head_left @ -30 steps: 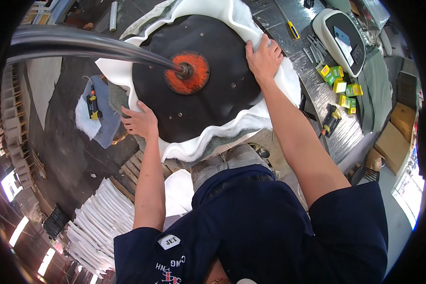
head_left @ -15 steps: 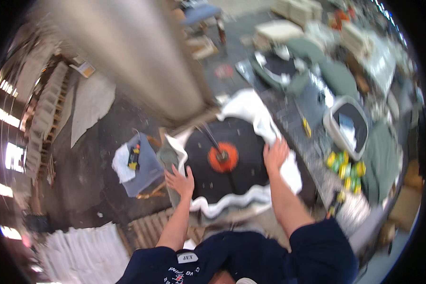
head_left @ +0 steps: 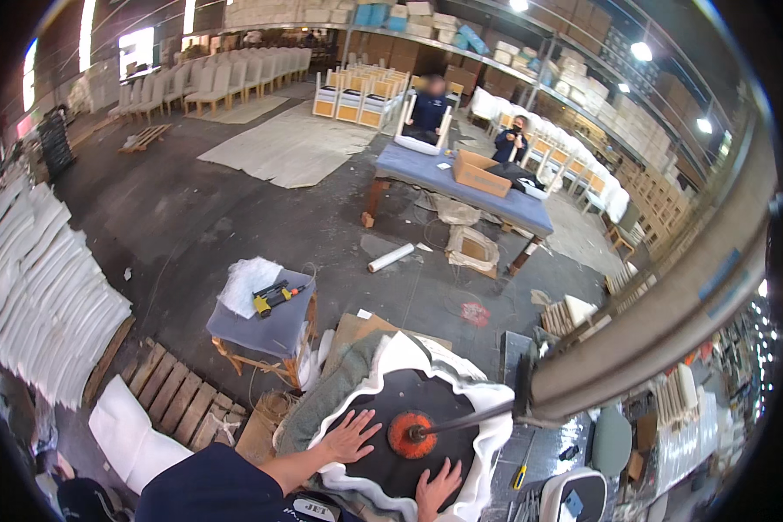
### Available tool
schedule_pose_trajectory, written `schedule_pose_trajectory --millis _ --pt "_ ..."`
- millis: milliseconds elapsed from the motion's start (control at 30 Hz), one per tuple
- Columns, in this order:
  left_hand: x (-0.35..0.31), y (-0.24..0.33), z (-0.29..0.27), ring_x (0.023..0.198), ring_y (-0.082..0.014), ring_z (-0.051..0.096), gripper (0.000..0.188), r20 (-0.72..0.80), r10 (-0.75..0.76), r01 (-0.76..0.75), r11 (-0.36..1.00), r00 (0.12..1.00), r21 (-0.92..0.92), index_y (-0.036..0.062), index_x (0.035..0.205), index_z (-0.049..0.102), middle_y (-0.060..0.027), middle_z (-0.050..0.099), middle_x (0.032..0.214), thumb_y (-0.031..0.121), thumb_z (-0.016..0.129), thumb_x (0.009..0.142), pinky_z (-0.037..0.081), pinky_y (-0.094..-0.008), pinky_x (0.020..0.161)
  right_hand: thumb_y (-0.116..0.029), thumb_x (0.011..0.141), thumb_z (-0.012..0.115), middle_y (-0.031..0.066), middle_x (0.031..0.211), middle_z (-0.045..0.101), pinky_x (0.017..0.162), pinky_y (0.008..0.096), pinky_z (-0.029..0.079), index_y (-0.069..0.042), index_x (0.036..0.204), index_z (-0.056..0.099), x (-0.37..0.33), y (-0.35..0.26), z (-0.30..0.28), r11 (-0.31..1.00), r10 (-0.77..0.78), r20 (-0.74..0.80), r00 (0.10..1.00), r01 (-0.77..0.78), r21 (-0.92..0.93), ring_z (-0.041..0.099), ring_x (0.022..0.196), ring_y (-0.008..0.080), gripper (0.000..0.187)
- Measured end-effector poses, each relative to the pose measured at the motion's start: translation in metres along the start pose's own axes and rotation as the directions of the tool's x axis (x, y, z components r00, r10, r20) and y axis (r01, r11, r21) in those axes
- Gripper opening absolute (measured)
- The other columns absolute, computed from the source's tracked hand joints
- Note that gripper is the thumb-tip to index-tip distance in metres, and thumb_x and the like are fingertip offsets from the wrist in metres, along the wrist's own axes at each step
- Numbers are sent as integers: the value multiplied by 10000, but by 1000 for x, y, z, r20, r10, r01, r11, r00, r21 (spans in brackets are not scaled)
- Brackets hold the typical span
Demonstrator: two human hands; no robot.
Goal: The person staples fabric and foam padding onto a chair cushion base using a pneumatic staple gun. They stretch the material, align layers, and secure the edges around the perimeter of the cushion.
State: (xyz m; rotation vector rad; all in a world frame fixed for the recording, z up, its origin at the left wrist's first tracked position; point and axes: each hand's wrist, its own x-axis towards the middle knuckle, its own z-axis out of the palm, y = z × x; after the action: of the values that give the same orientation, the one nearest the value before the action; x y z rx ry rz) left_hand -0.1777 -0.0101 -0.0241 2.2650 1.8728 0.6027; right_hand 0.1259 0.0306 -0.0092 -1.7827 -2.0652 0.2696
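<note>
A black seat panel (head_left: 383, 391) lies face up, ringed by ruffled white padding (head_left: 491, 435), with grey-green fabric (head_left: 343, 376) showing outside it. On the panel's middle sits a round orange-red press pad (head_left: 411, 435), at the end of a metal rod (head_left: 471, 419). My left hand (head_left: 350, 438) lies flat on the panel just left of the pad, fingers spread and holding nothing. Nearer my body, my right hand (head_left: 438, 489) rests on the panel below and right of the pad. Its fingers are apart and nothing is in them.
A thick metal press arm (head_left: 661, 304) crosses the right side. Left of the panel, a blue-grey stool (head_left: 265, 326) carries a yellow-black power tool (head_left: 274, 298). A screwdriver (head_left: 519, 476) lies at right. Two people work behind a blue table (head_left: 418, 171).
The view has swung up, bringing the far room into sight. My hands have moved from the panel's left edge and the white padding at its right onto the black panel.
</note>
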Motion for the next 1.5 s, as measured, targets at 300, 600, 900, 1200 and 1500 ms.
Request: schedule_pose_trajectory --millis 300,600,900,1200,1500 --pt "14 0 -1 1527 -496 202 676 20 -214 215 977 977 -13 113 1573 406 -281 215 1659 480 516 1016 176 -546 1257 -348 1000 580 257 1519 468 1164 546 332 6 1456 503 9 -33 -6 963 49 -93 994 -72 -259 442 1405 413 582" --pt "2 0 3 1533 -481 203 688 103 -245 247 969 964 -9 98 1574 397 -282 213 1663 474 522 1012 195 -511 1259 -406 1039 502 270 1492 487 1145 556 356 22 1444 509 2 -32 6 951 7 -100 995 -37 -305 472 1371 445 589" --pt "-11 -2 28 1486 -496 308 592 -141 -205 193 977 969 -94 50 1462 527 -339 303 1597 349 610 958 308 -528 1212 -139 851 670 286 1573 378 1215 518 286 39 1424 512 -8 35 13 992 -36 89 995 25 121 375 1437 460 621" --pt "-29 114 8 988 -325 688 219 23 -230 213 854 973 -474 16 1100 731 -164 719 1090 162 665 952 542 -412 919 -197 968 650 145 1123 749 994 449 506 -18 1137 741 -121 91 -92 878 -16 156 988 -61 474 703 1066 298 262" --pt "62 328 83 1235 -451 535 852 417 28 36 989 909 -146 -94 1332 536 -300 554 1326 565 751 836 421 -500 1079 -208 965 652 192 1192 695 903 403 535 0 1291 639 -245 468 -37 386 905 -103 412 -696 605 676 1013 285 387"
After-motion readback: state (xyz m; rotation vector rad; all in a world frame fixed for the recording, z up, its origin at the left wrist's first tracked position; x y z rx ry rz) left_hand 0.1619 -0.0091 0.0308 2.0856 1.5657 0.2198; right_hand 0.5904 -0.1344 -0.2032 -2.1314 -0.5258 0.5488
